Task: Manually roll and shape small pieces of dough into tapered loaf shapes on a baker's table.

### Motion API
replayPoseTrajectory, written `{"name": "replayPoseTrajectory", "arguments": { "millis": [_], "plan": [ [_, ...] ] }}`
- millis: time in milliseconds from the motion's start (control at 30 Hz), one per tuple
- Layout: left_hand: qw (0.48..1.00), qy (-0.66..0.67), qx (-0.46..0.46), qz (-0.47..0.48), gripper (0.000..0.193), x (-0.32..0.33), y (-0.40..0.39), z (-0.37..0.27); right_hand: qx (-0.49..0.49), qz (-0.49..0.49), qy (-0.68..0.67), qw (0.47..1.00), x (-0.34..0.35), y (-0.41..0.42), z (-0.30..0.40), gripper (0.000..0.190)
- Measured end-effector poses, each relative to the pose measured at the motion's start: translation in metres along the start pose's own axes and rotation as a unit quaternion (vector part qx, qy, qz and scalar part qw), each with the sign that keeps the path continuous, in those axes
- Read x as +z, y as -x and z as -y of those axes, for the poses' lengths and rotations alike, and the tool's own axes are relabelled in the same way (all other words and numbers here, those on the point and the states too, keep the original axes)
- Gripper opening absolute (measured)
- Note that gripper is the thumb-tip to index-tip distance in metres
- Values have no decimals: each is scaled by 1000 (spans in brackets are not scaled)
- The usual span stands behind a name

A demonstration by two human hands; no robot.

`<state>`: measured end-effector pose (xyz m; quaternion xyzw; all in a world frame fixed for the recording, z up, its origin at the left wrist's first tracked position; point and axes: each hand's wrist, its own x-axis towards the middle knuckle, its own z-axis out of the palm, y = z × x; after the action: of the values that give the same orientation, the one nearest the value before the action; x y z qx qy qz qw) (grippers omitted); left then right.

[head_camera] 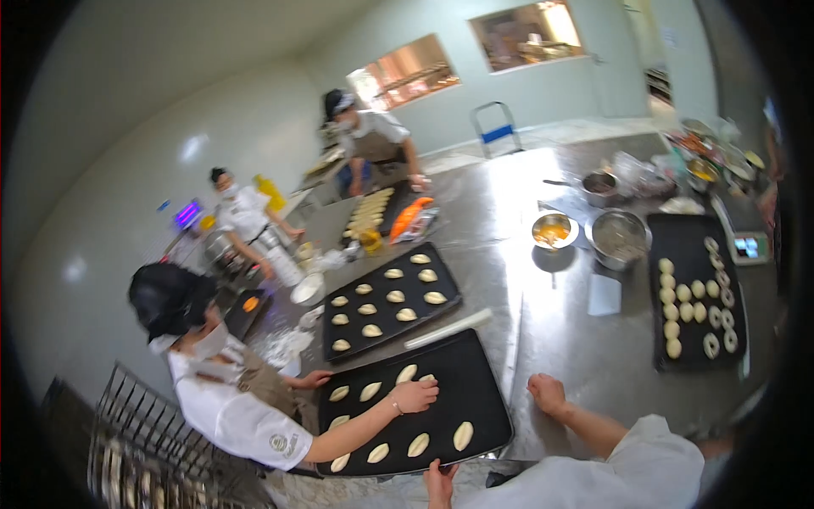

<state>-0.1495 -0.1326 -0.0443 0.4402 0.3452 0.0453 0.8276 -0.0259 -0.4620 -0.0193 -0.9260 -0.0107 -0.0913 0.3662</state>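
My left hand (440, 481) grips the near edge of a black baking tray (474, 385), thumb over the rim. Several leaf-shaped pieces of pale dough (463, 436) lie on this tray, mostly toward its left and near sides. My right hand (547, 392) is curled into a fist by the steel table (540, 337), right of the tray, and no object shows in it. A co-worker at left reaches over the same tray; their hand (418, 396) touches a dough piece near its middle. Their other hand (316, 379) is at the tray's left corner.
Beyond is another black tray (388, 312) of shaped dough, with a pale rolling pin (448, 329) between. At right are a dough scraper (604, 295), a steel bowl (618, 238), egg mixture (552, 234), a tray (677, 238) of dough balls and rings, and a scale (750, 247). Two more people stand beyond.
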Motion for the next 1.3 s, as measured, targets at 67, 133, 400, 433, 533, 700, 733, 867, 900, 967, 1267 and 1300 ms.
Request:
{"name": "replayPoseTrajectory", "arguments": {
  "millis": [67, 133, 400, 433, 533, 700, 733, 867, 900, 967, 1267, 1300],
  "plan": [
    [976, -193, -63, 83, 46, 14, 45, -46, 29, -55, -1, 998, -23, 26, -21, 25],
    [954, -256, -79, 133, 44, 24, 42, -38, 103, -87, 100, 986, -44, 62, -40, 26],
    [783, -488, 18, 385, 34, 70, -10, -21, 256, -385, 50, 885, -82, 181, -62, 17],
    [756, -506, 33, 415, 33, 80, -11, -15, 269, -400, 60, 874, -81, 189, -58, 17],
    [678, -547, 84, 484, 32, 119, 3, -7, 286, -501, -7, 817, -75, 204, -41, 9],
    [556, -591, 181, 555, 32, 169, 23, -13, 317, -479, -47, 817, -90, 228, -30, 11],
    [534, -599, 200, 562, 33, 177, 22, -14, 340, -443, -103, 823, -93, 234, -33, 12],
    [434, -632, 274, 581, 36, 179, 31, -9, 354, -456, -28, 816, -95, 243, -53, 27],
    [435, -636, 273, 577, 36, 177, 30, -7, 366, -423, -21, 829, -100, 239, -54, 30],
    [514, -542, 335, 574, 38, 166, 28, -1, 377, -382, -19, 843, -103, 229, -59, 34],
    [641, -610, 180, 430, 32, 137, 51, -5, 123, -210, 42, 969, -98, 138, -70, 30],
    [643, -598, 228, 422, 33, 128, 45, 3, 96, -162, 55, 980, -96, 129, -73, 31]
  ]
}}
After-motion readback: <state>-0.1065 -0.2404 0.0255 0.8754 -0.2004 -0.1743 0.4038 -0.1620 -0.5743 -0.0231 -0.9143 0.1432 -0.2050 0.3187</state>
